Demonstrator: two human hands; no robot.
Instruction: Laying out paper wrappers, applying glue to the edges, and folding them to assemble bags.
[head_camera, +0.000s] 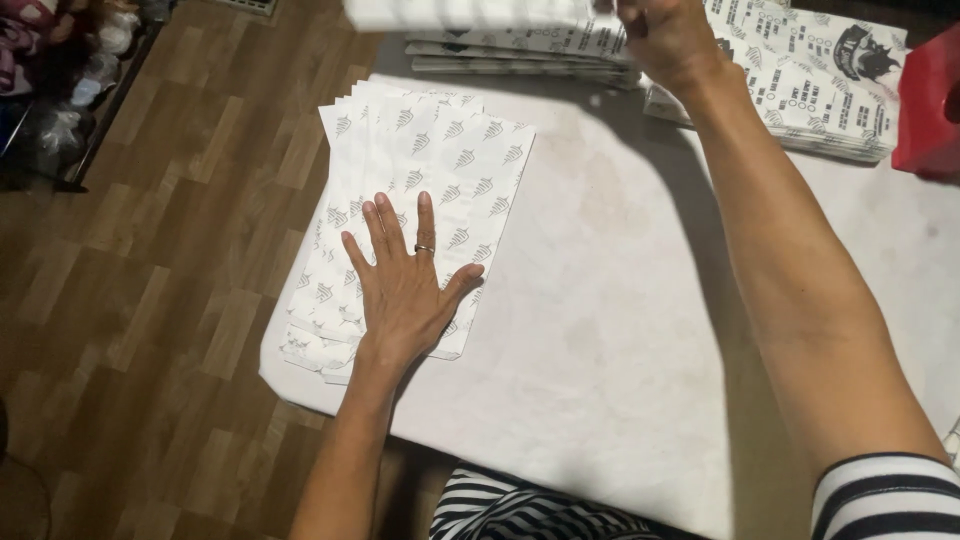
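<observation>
My left hand (405, 283) lies flat, fingers spread, on a fanned stack of white paper bags (440, 150) with a repeated grey pattern, at the left side of a white table (600, 330). A ring is on one finger. My right hand (665, 35) reaches to the far edge and grips a blurred white printed bag (480, 15) lifted above a stack of printed bags (520, 50). Its fingers are closed on that bag.
A second pile of printed white bags (820, 90) sits at the far right, beside a red object (930, 100). Wooden floor (150, 300) lies to the left, with cluttered items (60, 70) in the top-left corner. My striped clothing (530, 510) shows at the bottom.
</observation>
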